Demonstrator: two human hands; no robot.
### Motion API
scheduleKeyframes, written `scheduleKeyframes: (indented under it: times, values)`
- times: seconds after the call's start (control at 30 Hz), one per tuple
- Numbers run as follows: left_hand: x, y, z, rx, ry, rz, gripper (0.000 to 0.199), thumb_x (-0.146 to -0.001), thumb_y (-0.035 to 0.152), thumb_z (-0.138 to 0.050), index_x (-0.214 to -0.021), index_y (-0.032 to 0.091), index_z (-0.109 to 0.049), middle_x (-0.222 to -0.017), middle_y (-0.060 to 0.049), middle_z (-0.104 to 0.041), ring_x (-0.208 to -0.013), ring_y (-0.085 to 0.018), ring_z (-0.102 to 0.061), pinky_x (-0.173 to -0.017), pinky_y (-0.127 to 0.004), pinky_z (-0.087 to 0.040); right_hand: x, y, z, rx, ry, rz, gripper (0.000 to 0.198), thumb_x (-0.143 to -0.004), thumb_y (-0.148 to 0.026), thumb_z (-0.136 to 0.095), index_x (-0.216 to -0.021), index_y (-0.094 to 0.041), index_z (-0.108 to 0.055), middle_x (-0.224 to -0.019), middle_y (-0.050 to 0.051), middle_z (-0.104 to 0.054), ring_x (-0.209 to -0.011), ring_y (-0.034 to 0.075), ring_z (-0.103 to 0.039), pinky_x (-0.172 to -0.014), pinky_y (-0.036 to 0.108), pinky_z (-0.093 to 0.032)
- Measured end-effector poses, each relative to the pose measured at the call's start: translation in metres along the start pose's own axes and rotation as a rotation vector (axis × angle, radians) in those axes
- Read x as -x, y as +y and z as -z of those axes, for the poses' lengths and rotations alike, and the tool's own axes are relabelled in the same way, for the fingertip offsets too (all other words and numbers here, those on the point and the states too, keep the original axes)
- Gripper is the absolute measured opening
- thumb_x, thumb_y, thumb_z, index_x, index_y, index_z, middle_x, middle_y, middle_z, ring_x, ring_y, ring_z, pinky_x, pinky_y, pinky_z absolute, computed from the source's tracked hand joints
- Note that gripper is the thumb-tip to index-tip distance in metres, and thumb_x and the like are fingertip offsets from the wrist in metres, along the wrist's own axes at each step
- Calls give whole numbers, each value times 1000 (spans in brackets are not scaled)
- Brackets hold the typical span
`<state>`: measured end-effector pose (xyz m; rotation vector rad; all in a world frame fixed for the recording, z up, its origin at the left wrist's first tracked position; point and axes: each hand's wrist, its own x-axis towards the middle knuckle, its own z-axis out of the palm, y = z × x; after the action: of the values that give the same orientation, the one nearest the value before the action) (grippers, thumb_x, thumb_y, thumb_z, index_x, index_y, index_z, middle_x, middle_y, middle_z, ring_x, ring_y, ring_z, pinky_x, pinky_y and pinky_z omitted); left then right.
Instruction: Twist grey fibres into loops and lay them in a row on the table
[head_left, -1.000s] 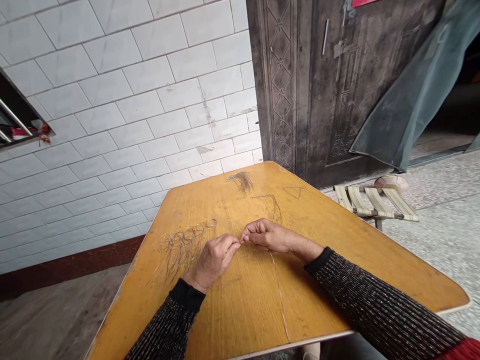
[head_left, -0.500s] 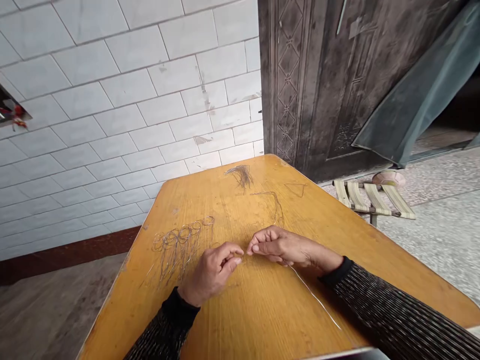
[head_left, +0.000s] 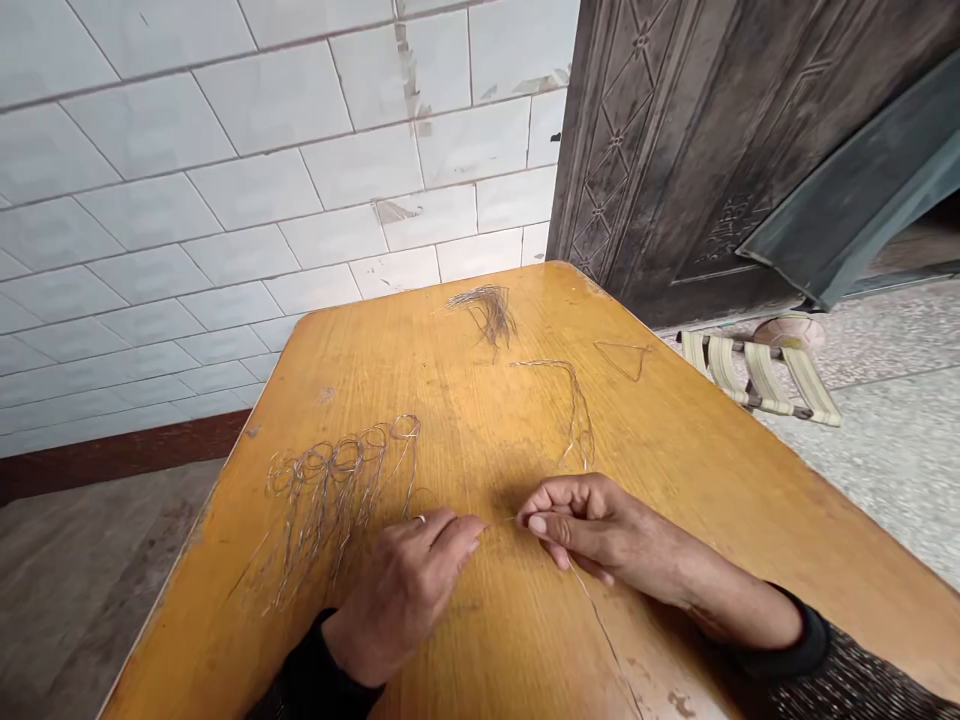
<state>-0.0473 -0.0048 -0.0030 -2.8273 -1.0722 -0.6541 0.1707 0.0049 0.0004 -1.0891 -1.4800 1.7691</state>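
My right hand (head_left: 592, 530) is closed in a pinch on a thin metal wire (head_left: 601, 622), whose long tail runs from under the palm toward the near table edge. A short, fine stretch of wire shows in the gap between the two hands. My left hand (head_left: 416, 580) is closed too, its thumb and forefinger pressed together at the other side of that stretch; its grip is partly hidden. Left of it lies a row of wires with looped ends (head_left: 346, 458). Beyond the right hand are a few bent wires (head_left: 574, 390).
The yellow wooden table (head_left: 465, 650) carries a bundle of thin wires (head_left: 487, 305) at its far end and a triangular bent wire (head_left: 626, 355) at right. A tiled wall (head_left: 262, 110) and a dark door (head_left: 690, 130) stand behind. A strap stool (head_left: 757, 375) is at right.
The camera view has tilted down and come closer to the table. My hands have drawn slightly apart, and a bit of wire now shows between them.
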Motion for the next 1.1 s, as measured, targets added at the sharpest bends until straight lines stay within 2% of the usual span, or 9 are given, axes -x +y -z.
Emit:
scheduleKeyframes:
  times: [0.07,0.17,0.33,0.53,0.67,0.77,0.9,1.0,1.1]
  values:
    - [-3,5,3,-61,-41,14,19,-88,14,-37,-95,17,-55,-68,-1,-58,-57,-13,-56,-51,-23,-45,1,-2,-3,24,31,25,27,-75,-41,-56,-74,-14,-56,-50,-5,-48,-34,3,-30,-31,16,-25]
    - [-6,11,4,-82,-33,26,18,-89,18,-39,-90,17,-57,-70,-2,-59,-60,-13,-57,-52,-23,-44,0,-4,-8,58,73,66,26,-74,-39,-57,-70,-14,-54,-48,-5,-47,-33,3,-31,-31,16,-25]
    - [-5,10,0,-62,65,-1,17,-88,16,-40,-95,15,-56,-71,-3,-61,-61,-13,-58,-55,-22,-45,-1,-5,-10,91,83,108,22,-74,-35,-55,-69,-14,-53,-46,-6,-47,-32,3,-31,-32,16,-25]
    - [-5,5,-4,-18,109,-20,22,-84,7,-36,-78,14,-56,-60,-2,-54,-56,-13,-53,-50,-22,-40,-2,-6,-9,51,45,122,19,-72,-32,-56,-66,-14,-52,-45,-7,-48,-30,2,-31,-31,16,-24]
    - [-6,3,-2,87,125,67,17,-84,11,-39,-79,16,-54,-65,-3,-60,-56,-12,-55,-51,-22,-41,-3,-4,-9,24,18,137,18,-73,-31,-56,-73,-13,-54,-50,-5,-52,-32,2,-32,-32,16,-24]
    - [-7,1,0,31,172,138,15,-84,14,-41,-80,17,-55,-68,-3,-62,-58,-12,-58,-53,-22,-42,-4,-2,-9,-28,-31,139,22,-72,-29,-58,-86,-13,-54,-56,-5,-54,-34,2,-34,-33,16,-26]
    - [-9,3,4,-36,198,196,16,-85,16,-40,-82,17,-56,-70,-3,-62,-62,-13,-59,-56,-23,-44,-4,2,-13,-62,-54,147,20,-73,-28,-57,-86,-13,-55,-55,-5,-52,-34,2,-36,-34,16,-28]
    - [-11,7,5,-83,160,183,18,-86,16,-39,-90,17,-57,-80,-5,-62,-72,-15,-60,-62,-25,-47,-4,4,-16,-64,-80,143,18,-74,-28,-56,-84,-13,-55,-55,-6,-51,-34,2,-39,-34,16,-30]
    - [-11,10,3,-148,123,118,21,-86,13,-38,-96,16,-57,-76,-5,-63,-66,-16,-61,-56,-25,-46,-3,4,-20,-28,-124,120,16,-76,-26,-54,-84,-13,-55,-56,-5,-50,-35,3,-41,-36,16,-32]
